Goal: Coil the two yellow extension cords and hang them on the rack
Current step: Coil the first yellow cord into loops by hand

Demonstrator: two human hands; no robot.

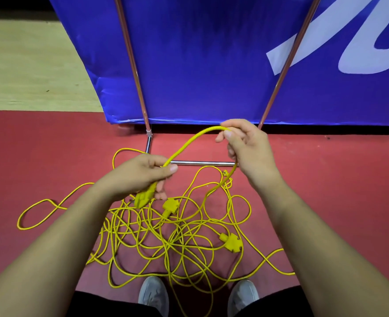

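Two yellow extension cords lie in one tangled heap [166,239] on the red floor between my feet and the rack. My left hand [140,172] grips one cord near its end, and the yellow plug [144,199] hangs just below my fist. From there the cord arcs up to my right hand [243,143], which pinches it between thumb and fingers, then drops back into the heap. Two yellow socket heads [170,205] [231,242] lie loose on the pile. The rack [202,163] stands just beyond my hands, its chrome base bar on the floor.
The rack's two slanted poles [131,65] [287,65] rise in front of a blue banner [211,53] with white lettering. Pale wooden flooring [28,65] lies at the far left. My grey shoes [153,294] [242,296] stand at the heap's near edge.
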